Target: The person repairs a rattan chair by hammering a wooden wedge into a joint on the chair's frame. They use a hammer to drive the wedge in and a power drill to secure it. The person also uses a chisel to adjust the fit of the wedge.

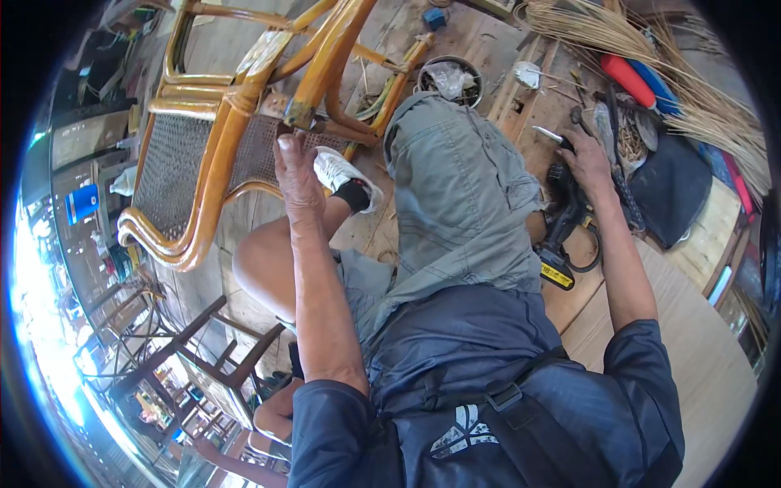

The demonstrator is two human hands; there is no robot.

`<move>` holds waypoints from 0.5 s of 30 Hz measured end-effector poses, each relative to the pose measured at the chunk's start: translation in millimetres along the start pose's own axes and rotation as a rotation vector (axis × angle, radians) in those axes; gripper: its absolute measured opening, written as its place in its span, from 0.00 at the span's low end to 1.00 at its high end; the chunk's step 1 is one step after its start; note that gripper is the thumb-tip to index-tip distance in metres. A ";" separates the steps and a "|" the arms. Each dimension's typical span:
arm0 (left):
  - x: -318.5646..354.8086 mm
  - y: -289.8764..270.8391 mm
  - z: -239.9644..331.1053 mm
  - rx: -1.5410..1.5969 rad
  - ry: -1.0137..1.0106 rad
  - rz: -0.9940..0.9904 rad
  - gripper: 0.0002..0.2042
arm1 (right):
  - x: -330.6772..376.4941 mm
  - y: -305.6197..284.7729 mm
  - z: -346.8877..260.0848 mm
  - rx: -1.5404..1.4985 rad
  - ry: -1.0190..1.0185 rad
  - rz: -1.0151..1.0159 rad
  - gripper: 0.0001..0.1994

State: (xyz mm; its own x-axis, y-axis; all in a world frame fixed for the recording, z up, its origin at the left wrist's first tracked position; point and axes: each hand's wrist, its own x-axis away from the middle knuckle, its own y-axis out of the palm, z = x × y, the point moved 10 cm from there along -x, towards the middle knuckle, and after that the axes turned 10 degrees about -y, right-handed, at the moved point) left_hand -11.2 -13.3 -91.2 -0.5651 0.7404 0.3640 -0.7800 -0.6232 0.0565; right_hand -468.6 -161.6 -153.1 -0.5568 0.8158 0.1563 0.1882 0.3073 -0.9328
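A rattan chair (203, 154) with a woven cane seat lies tipped on its side on the wooden floor at the upper left. My left hand (297, 175) reaches out to it and presses on the frame where the bent legs meet the seat. My right hand (587, 163) rests on top of a black cordless drill (561, 224) with a yellow label, which lies on the floor by my right knee; its bit points up and away. My grey shorts and bent legs fill the middle of the view.
A round tin with a plastic bag (450, 80) stands beyond my knee. Bundles of thin rattan strips (651, 57), red and blue tool handles (639, 81) and a dark bag (675, 187) lie at the upper right. Dark wooden stools (203, 350) stand at the lower left.
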 end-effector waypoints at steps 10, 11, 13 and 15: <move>-10.8 -5.0 -0.1 -0.038 -0.023 0.028 0.40 | 2.5 2.2 -0.1 0.063 0.011 0.067 0.19; -9.5 -5.4 1.8 -0.043 -0.019 0.026 0.38 | 2.3 4.8 2.0 0.066 0.036 0.051 0.20; -6.4 -5.1 6.7 -0.057 -0.017 0.044 0.36 | 3.3 7.4 5.6 0.070 0.050 0.058 0.20; -1.1 -3.8 13.0 -0.077 -0.021 0.082 0.35 | 7.1 10.4 8.6 0.071 0.029 0.102 0.21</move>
State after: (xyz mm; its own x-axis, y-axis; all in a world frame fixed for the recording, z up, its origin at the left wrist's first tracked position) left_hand -4.1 -15.1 -79.8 -0.6228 0.6815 0.3843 -0.7502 -0.6596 -0.0461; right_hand -477.5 -156.8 -164.5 -0.5136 0.8553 0.0677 0.1846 0.1872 -0.9648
